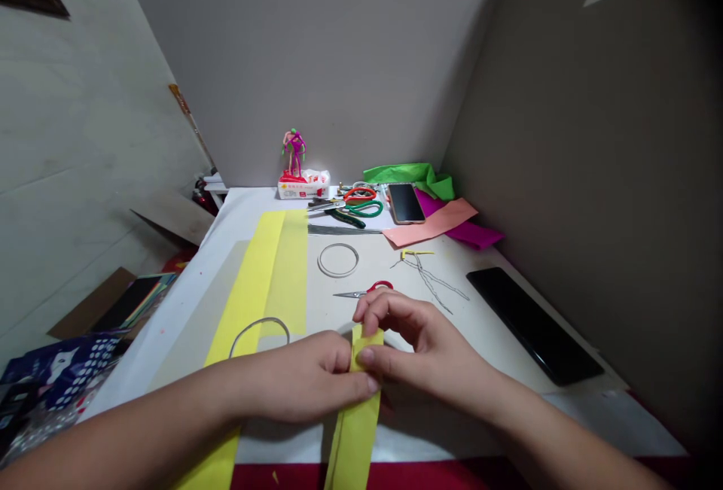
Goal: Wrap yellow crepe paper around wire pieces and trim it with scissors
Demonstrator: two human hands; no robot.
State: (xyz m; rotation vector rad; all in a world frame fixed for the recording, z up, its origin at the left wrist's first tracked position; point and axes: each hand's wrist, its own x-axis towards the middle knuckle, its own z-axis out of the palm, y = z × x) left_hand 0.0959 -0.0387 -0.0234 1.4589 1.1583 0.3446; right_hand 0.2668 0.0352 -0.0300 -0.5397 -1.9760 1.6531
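Both hands meet at the near middle of the white table (497, 309), pinching the top end of a narrow yellow paper strip (355, 430) that runs down toward me. My left hand (310, 377) grips the strip from the left with closed fingers. My right hand (412, 347) pinches the strip's upper edge from the right, thumb and fingers pressed together. Small red-handled scissors (367, 291) lie just beyond my right hand. A long yellow paper sheet (265, 279) stretches along the table to the left, with a thin wire loop (260, 332) on it.
A white ring (338, 260) and bent wire pieces (432, 275) lie mid-table. A black flat device (534, 324) rests at right. Farther back lie pliers and scissors (350, 208), a phone (405, 202), green, pink and salmon paper (434, 223), a white box (302, 187) with a pipe-cleaner figure (294, 150).
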